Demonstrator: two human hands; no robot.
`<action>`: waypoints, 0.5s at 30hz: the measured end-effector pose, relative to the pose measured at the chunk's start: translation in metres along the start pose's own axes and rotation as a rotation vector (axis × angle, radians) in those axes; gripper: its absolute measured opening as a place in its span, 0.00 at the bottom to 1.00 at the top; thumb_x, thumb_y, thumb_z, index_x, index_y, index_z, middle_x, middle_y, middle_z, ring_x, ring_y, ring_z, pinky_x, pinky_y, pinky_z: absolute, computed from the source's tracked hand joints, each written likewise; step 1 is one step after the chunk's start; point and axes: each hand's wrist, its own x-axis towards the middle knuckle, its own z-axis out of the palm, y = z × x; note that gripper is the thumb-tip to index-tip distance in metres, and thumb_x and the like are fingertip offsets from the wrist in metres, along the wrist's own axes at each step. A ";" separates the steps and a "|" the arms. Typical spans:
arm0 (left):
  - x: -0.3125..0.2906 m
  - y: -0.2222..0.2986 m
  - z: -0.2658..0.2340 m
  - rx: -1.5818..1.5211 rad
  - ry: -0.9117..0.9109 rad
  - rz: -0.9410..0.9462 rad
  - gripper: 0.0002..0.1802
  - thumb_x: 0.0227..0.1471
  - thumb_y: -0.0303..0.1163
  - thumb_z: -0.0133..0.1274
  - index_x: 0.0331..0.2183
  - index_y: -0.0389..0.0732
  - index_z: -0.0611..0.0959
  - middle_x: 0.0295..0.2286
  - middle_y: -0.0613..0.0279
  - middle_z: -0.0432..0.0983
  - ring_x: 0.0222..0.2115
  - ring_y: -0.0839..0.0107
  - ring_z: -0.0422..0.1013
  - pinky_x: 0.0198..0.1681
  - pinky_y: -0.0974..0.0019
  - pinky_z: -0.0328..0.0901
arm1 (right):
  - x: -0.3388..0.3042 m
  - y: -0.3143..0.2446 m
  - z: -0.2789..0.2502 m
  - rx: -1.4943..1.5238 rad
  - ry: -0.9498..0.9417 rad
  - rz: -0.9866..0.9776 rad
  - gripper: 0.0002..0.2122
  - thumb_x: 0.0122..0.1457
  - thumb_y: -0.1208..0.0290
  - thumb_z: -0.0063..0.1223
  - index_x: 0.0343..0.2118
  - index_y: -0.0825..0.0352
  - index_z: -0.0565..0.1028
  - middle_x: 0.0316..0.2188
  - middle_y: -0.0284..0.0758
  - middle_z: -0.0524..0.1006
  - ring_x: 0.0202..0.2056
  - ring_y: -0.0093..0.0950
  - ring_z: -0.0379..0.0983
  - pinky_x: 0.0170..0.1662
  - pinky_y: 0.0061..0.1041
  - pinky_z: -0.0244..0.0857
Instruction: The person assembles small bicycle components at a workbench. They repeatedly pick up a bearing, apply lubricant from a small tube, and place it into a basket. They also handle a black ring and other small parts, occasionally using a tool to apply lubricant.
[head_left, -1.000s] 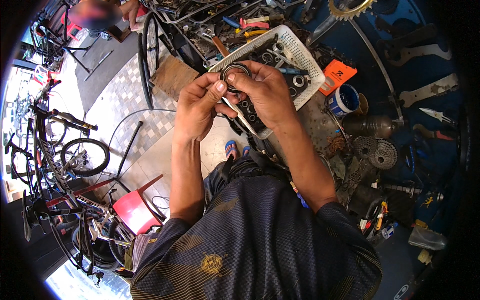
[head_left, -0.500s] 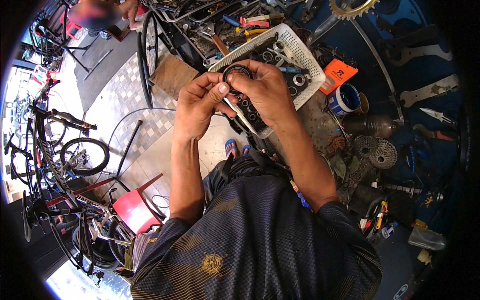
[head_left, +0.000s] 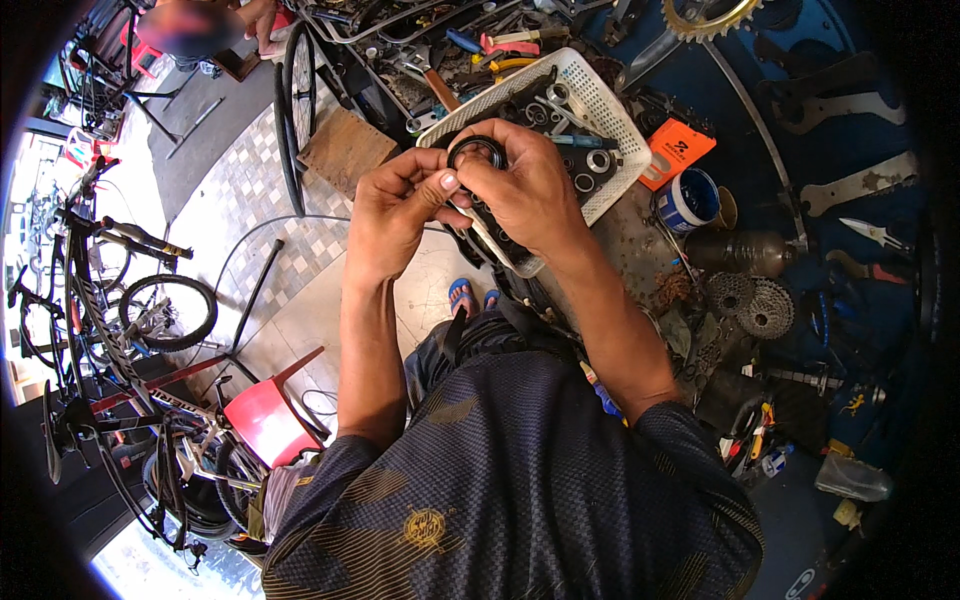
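Between my two hands I hold a black ring (head_left: 478,142), which looks like a bearing ring. My left hand (head_left: 400,205) pinches its left side between thumb and fingers. Fingers of my right hand (head_left: 530,185) curl round the other side, with the thumb reaching into the ring. Both hands are above the near-left edge of a white plastic basket (head_left: 622,120). Inside the basket lie several metal rings, sockets and small parts, among them a pale metal ring (head_left: 598,160). My hands cover part of the basket.
Right of the basket are an orange packet (head_left: 680,148), a blue tub (head_left: 688,198) and a bike cassette (head_left: 765,305). Wrenches (head_left: 860,182) hang on the blue board. Bicycles (head_left: 165,315) and a red chair (head_left: 275,420) stand at left. Another person's leg (head_left: 262,25) shows far left.
The ring has tilted slightly between my fingers, and my right thumb has shifted down a little across it. My left hand stays nearly in place.
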 end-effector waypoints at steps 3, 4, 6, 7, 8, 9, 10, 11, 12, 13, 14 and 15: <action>0.000 -0.003 -0.004 -0.018 -0.012 -0.026 0.14 0.64 0.31 0.54 0.44 0.29 0.80 0.34 0.57 0.80 0.32 0.72 0.77 0.32 0.70 0.78 | -0.002 0.005 -0.001 0.019 0.016 0.016 0.07 0.57 0.74 0.59 0.33 0.75 0.78 0.24 0.32 0.79 0.25 0.17 0.73 0.29 0.22 0.68; 0.001 -0.004 -0.005 -0.024 -0.006 -0.036 0.14 0.65 0.31 0.54 0.44 0.29 0.80 0.34 0.57 0.79 0.32 0.71 0.78 0.32 0.70 0.78 | 0.000 0.007 -0.001 -0.003 0.023 -0.003 0.08 0.58 0.74 0.59 0.34 0.75 0.78 0.25 0.33 0.80 0.26 0.17 0.73 0.30 0.22 0.69; 0.003 -0.006 -0.006 -0.045 0.004 -0.041 0.14 0.65 0.32 0.53 0.43 0.29 0.80 0.33 0.57 0.79 0.31 0.71 0.78 0.32 0.70 0.78 | 0.002 0.011 -0.003 -0.018 0.028 -0.010 0.08 0.59 0.74 0.60 0.35 0.75 0.79 0.27 0.33 0.81 0.28 0.17 0.75 0.32 0.22 0.70; 0.003 -0.007 -0.007 -0.059 0.010 -0.034 0.14 0.65 0.32 0.53 0.43 0.29 0.80 0.33 0.57 0.79 0.31 0.71 0.78 0.31 0.70 0.78 | 0.002 0.012 -0.003 -0.011 0.025 0.001 0.08 0.59 0.73 0.60 0.36 0.74 0.79 0.28 0.34 0.81 0.29 0.18 0.75 0.33 0.22 0.71; 0.003 -0.007 -0.007 -0.071 0.017 -0.029 0.14 0.65 0.33 0.53 0.42 0.29 0.80 0.32 0.57 0.79 0.31 0.71 0.78 0.31 0.70 0.78 | 0.002 0.013 -0.003 -0.008 0.026 0.033 0.08 0.60 0.73 0.60 0.37 0.74 0.80 0.28 0.34 0.82 0.30 0.18 0.76 0.34 0.21 0.71; 0.003 -0.007 -0.008 -0.082 0.014 -0.025 0.14 0.65 0.33 0.53 0.42 0.29 0.80 0.32 0.57 0.79 0.30 0.71 0.78 0.30 0.70 0.78 | 0.002 0.013 -0.004 0.019 0.009 0.027 0.08 0.60 0.73 0.60 0.37 0.74 0.80 0.28 0.33 0.82 0.30 0.17 0.76 0.34 0.21 0.71; 0.002 -0.007 -0.007 -0.092 0.012 -0.024 0.14 0.65 0.33 0.53 0.41 0.29 0.80 0.32 0.57 0.79 0.30 0.72 0.78 0.29 0.70 0.78 | 0.001 0.013 -0.004 0.041 -0.001 0.042 0.08 0.60 0.73 0.60 0.37 0.74 0.80 0.28 0.33 0.82 0.30 0.17 0.76 0.34 0.21 0.71; 0.002 -0.007 -0.007 -0.103 0.008 -0.023 0.14 0.65 0.33 0.53 0.41 0.29 0.81 0.31 0.57 0.79 0.29 0.72 0.78 0.29 0.71 0.78 | 0.001 0.012 -0.005 0.069 -0.007 0.061 0.08 0.60 0.73 0.60 0.36 0.74 0.80 0.28 0.32 0.82 0.30 0.17 0.75 0.34 0.21 0.71; 0.002 -0.008 -0.007 -0.111 0.005 -0.023 0.14 0.65 0.34 0.53 0.41 0.29 0.81 0.31 0.57 0.79 0.29 0.72 0.77 0.28 0.71 0.78 | 0.001 0.011 -0.005 0.074 -0.016 0.066 0.08 0.60 0.73 0.60 0.36 0.74 0.80 0.28 0.32 0.82 0.30 0.17 0.75 0.34 0.21 0.71; 0.002 -0.008 -0.007 -0.121 0.001 -0.023 0.14 0.65 0.34 0.53 0.41 0.30 0.81 0.31 0.57 0.79 0.29 0.72 0.77 0.28 0.71 0.78 | 0.000 0.010 -0.006 0.086 -0.023 0.074 0.07 0.60 0.74 0.60 0.36 0.73 0.80 0.28 0.32 0.81 0.29 0.16 0.75 0.34 0.21 0.71; 0.001 -0.007 -0.007 -0.132 -0.004 -0.021 0.14 0.65 0.34 0.53 0.41 0.30 0.81 0.31 0.57 0.79 0.29 0.72 0.77 0.27 0.71 0.78 | 0.000 0.009 -0.006 0.109 -0.029 0.077 0.07 0.60 0.74 0.60 0.36 0.73 0.80 0.27 0.32 0.81 0.29 0.16 0.75 0.34 0.20 0.71; 0.000 -0.007 -0.007 -0.129 -0.005 -0.023 0.14 0.65 0.34 0.53 0.41 0.30 0.81 0.30 0.57 0.79 0.28 0.72 0.77 0.27 0.71 0.78 | 0.000 0.007 -0.006 0.093 -0.031 0.091 0.07 0.60 0.74 0.60 0.36 0.73 0.80 0.27 0.31 0.81 0.28 0.16 0.75 0.33 0.20 0.71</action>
